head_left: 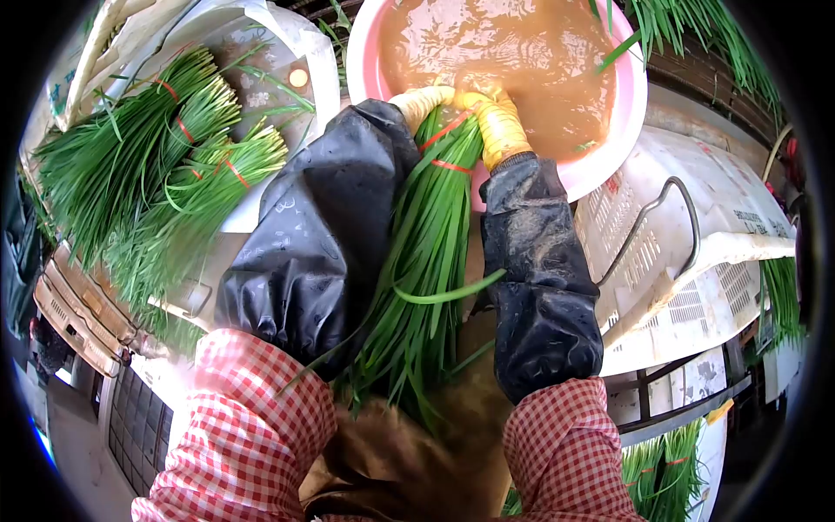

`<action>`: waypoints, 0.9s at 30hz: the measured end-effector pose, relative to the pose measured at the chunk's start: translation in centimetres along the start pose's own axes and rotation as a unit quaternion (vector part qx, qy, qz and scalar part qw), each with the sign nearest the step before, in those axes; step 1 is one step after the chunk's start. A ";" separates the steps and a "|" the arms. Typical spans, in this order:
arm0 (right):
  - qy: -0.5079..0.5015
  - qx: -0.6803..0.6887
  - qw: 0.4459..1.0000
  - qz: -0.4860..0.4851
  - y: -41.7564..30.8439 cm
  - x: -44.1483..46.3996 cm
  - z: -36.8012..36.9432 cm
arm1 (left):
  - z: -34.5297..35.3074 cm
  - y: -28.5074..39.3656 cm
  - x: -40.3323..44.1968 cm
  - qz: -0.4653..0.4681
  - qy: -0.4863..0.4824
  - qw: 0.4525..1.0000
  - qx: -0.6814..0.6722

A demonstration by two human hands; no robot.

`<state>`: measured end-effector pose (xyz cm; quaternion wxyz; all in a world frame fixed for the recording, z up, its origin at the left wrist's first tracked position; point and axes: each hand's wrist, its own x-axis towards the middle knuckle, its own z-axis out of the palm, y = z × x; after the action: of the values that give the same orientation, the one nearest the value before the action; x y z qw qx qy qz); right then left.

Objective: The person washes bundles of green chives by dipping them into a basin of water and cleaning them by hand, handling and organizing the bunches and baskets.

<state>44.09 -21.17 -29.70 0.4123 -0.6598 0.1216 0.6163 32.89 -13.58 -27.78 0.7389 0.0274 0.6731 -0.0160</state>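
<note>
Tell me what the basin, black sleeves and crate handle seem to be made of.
Basin: looks like smooth, slightly glossy pink plastic, judging by its even color and rounded, molded-looking rim.

Black sleeves: probably waterproof vinyl or rubber-coated cloth; they shine, crease softly and carry droplets. I can't tell which.

Crate handle: likely metal, a thin, dull gray bent rod.

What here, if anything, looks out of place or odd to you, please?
One long leaf juts sideways from the banded chive bundle, out of line with the rest. The water in the pink basin is brown and too cloudy to show the bottom.
</note>
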 end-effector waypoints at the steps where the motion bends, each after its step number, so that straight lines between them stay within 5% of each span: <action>1: -0.053 -0.018 0.998 -0.010 0.1 0.1 0.1 | -0.6 0.6 -1.0 -0.128 -0.119 0.983 -0.050; 3: -0.019 -0.052 0.998 0.006 1.3 1.7 -0.3 | -2.9 -1.6 3.6 0.034 -0.096 0.993 0.063; 5: -0.007 0.020 0.996 0.081 1.5 2.6 -1.2 | -2.1 -2.4 2.7 0.169 -0.059 0.984 0.001; 9: -0.003 0.323 0.932 0.167 -0.5 -0.6 -1.5 | -1.2 -3.4 0.8 0.191 -0.072 0.978 -0.036; 11: -0.033 0.331 0.922 0.197 -2.0 -3.2 -0.7 | -1.0 -4.1 0.8 0.245 -0.023 0.969 0.000; 13: -0.024 0.261 0.956 0.130 0.5 -2.3 -0.8 | -0.4 -5.5 -0.6 0.321 0.088 0.941 0.057; 17: -0.052 0.152 0.984 0.077 4.4 -3.5 -2.8 | 0.4 -10.9 -6.4 0.411 0.141 0.881 0.186; 19: -0.028 0.087 0.996 0.019 4.4 -7.0 -3.1 | 0.3 -14.4 -7.7 0.421 0.129 0.890 0.117; 21: -0.020 0.000 0.999 -0.033 3.6 -10.5 -2.1 | 0.0 -16.3 -9.0 0.214 0.041 0.968 -0.124; 22: -0.009 -0.014 0.999 -0.041 3.9 -11.8 -1.8 | -0.4 -16.3 -10.3 0.152 0.084 0.982 -0.068; 24: 0.024 -0.151 0.987 -0.049 5.4 -13.5 -2.3 | -2.4 -17.8 -10.5 0.063 0.019 0.987 -0.148; 27: -0.006 0.023 1.000 0.011 5.1 -15.3 -1.5 | -4.2 -16.5 -11.2 0.052 -0.064 0.989 -0.121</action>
<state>38.48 -30.75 -17.92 0.4213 -0.6453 0.1401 0.6216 26.71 -29.94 -17.36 0.7783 -0.0282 0.6189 0.1023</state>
